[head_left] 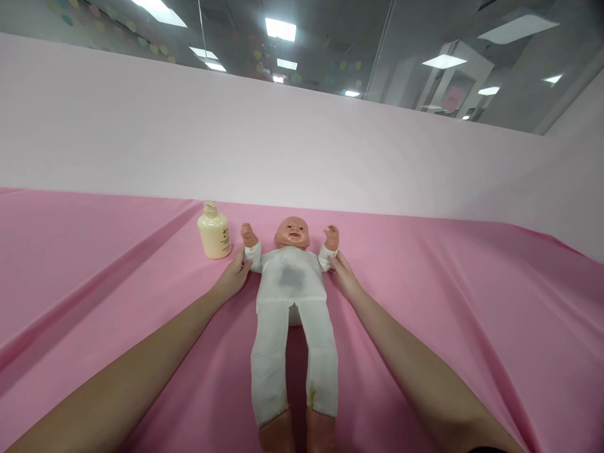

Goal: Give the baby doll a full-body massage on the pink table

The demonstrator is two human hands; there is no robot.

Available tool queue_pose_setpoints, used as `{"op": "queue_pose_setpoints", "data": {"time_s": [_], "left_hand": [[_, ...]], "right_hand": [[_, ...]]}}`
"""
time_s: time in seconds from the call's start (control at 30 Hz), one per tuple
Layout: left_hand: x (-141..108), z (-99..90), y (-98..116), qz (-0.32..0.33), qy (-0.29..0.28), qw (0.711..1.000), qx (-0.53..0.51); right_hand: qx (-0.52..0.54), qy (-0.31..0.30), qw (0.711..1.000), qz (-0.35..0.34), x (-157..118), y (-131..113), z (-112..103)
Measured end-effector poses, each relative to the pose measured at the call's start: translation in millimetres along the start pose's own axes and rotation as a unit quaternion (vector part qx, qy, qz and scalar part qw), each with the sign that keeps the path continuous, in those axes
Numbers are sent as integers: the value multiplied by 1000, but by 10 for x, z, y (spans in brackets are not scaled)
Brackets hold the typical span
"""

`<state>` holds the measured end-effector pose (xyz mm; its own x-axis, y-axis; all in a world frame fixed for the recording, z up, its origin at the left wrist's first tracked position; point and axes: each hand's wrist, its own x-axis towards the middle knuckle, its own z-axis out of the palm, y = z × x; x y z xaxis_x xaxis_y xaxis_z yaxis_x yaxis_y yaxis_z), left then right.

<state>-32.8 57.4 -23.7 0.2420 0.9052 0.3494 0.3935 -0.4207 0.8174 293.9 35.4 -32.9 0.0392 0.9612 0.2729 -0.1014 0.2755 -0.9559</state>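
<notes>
A baby doll [292, 277] in a white top and white trousers lies on its back, head toward the wall, arms raised at both sides. Its top has a grey patch on the chest, and brownish stains mark one trouser cuff. My left hand [234, 274] is closed at the doll's sleeve on the left of the view, fingers against the white cloth. On the other side, my right hand [344, 274] holds the opposite sleeve near the doll's wrist. A cream pump bottle [214, 236] stands upright just beyond my left hand, not touched by it.
Pink cloth [410, 296] with long folds covers the surface under the doll. A white wall [283, 151] rises behind it, with glass [330, 44] above that reflects ceiling lights.
</notes>
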Motion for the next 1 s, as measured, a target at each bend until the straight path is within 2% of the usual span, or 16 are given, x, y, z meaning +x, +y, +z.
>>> {"op": "queue_pose_setpoints", "data": {"time_s": [0.1,0.17,0.33,0.5,0.57,0.63,0.77,0.9,1.0], "left_hand": [[26,-12,-105,-40,31,999,-1],[28,-18,-123,-52,34,998,2],[-9,-13,12,-28,-16,999,12],[-46,8,198,91,-82,992,13],[-55,13,240,103,-82,991,14],[-62,12,261,89,-81,993,10],[-85,-6,248,63,-46,997,9],[-97,-25,191,31,-19,999,34],[-69,-32,120,-5,-26,998,52]], "right_hand": [[51,60,996,40,71,138,-114],[69,75,993,51,92,187,-159],[36,16,999,11,31,103,-88],[-120,-64,989,-58,-83,-83,29],[-175,-73,977,-93,-108,-130,46],[-190,-72,973,-112,-122,-159,55],[-123,-58,987,-89,-130,-157,69],[-95,-12,994,-59,-88,-47,16],[-118,18,993,-26,-30,68,-65]]}}
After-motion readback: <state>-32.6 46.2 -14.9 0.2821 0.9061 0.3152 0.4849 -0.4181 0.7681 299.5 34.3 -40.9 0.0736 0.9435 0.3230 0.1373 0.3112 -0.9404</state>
